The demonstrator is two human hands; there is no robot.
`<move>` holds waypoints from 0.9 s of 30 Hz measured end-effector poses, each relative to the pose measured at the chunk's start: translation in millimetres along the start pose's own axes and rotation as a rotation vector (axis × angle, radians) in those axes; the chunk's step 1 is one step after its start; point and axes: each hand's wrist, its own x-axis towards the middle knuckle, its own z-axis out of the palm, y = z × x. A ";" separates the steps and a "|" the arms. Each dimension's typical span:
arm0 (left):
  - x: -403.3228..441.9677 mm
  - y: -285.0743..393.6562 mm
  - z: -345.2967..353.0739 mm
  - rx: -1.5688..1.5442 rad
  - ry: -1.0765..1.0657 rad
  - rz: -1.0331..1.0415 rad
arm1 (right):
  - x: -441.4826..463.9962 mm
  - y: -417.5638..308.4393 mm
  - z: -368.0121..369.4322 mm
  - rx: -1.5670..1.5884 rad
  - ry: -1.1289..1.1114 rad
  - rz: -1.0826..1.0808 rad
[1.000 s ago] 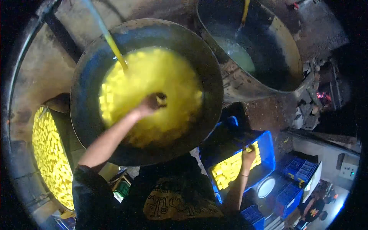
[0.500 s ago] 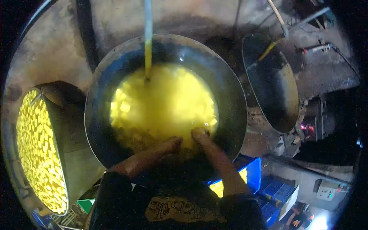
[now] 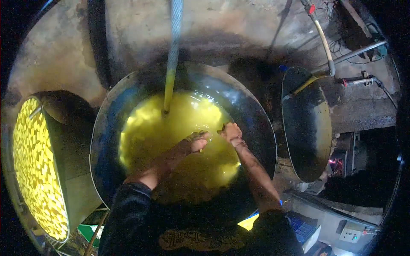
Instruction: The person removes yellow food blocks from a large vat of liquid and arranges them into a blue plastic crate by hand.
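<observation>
A large round metal pan [image 3: 256,147] holds cloudy yellow liquid [image 3: 171,147], with blurred bright yellow blocks [image 3: 198,109] under its surface. My left hand [image 3: 198,141] is just at or above the liquid near the pan's middle, its fingers curled in. A short gap to the right, my right hand [image 3: 231,131] is also closed, fist-like, over the liquid. Whatever either hand may grip is hidden. Beyond my hands, a hose with a yellow lower end [image 3: 169,87] hangs down into the liquid.
At left stands another big pan full of yellow blocks [image 3: 38,170]. A third pan [image 3: 305,128] is at right, with a pipe [image 3: 329,51] above it. Embers [image 3: 336,165] glow beyond it. Blue crates [image 3: 303,228] and a control box [image 3: 352,232] are lower right.
Both hands have come up out of the liquid and moved farther toward the middle of the pan. The view has shifted, and fewer blocks show through the liquid.
</observation>
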 end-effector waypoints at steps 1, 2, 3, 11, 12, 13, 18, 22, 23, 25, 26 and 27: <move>-7.9 -4.3 3.3 -0.518 -0.012 -0.255 | 13.9 -4.5 12.4 0.005 0.001 -0.003; -11.9 -7.4 9.2 -0.778 -0.033 -0.378 | 34.7 -5.8 44.3 -0.001 0.069 0.057; -15.8 -9.4 13.8 -1.031 -0.024 -0.516 | 50.8 -7.7 69.1 -0.006 0.136 0.118; -10.4 -20.9 4.5 0.153 -0.152 0.140 | 71.9 5.6 109.3 0.260 0.121 0.186; -13.8 -7.5 -9.5 0.168 0.031 0.299 | 66.4 15.4 99.1 0.388 0.058 0.116; -16.4 4.3 -22.9 0.176 0.035 0.306 | 58.9 23.9 87.9 0.549 0.014 0.044; -36.8 9.0 -26.2 -1.776 0.408 -0.090 | -11.3 12.8 28.4 1.607 -0.257 -0.148; -47.4 62.3 -31.8 -0.772 0.752 -0.254 | -47.2 -41.1 -20.5 1.636 -0.350 -0.241; -41.5 43.9 -19.1 -0.785 0.775 -0.159 | -55.5 -54.9 -37.2 1.481 -0.359 -0.248; -33.4 28.4 -5.7 -1.345 0.806 -0.034 | -51.5 -64.0 -20.0 1.508 -0.308 -0.444; -28.1 33.7 -7.7 -1.894 0.775 0.002 | -50.3 -73.9 -9.9 1.354 -0.116 -0.573; -24.1 74.4 -35.9 -2.015 0.952 -0.239 | -53.1 -80.8 -14.2 1.351 -0.112 -0.574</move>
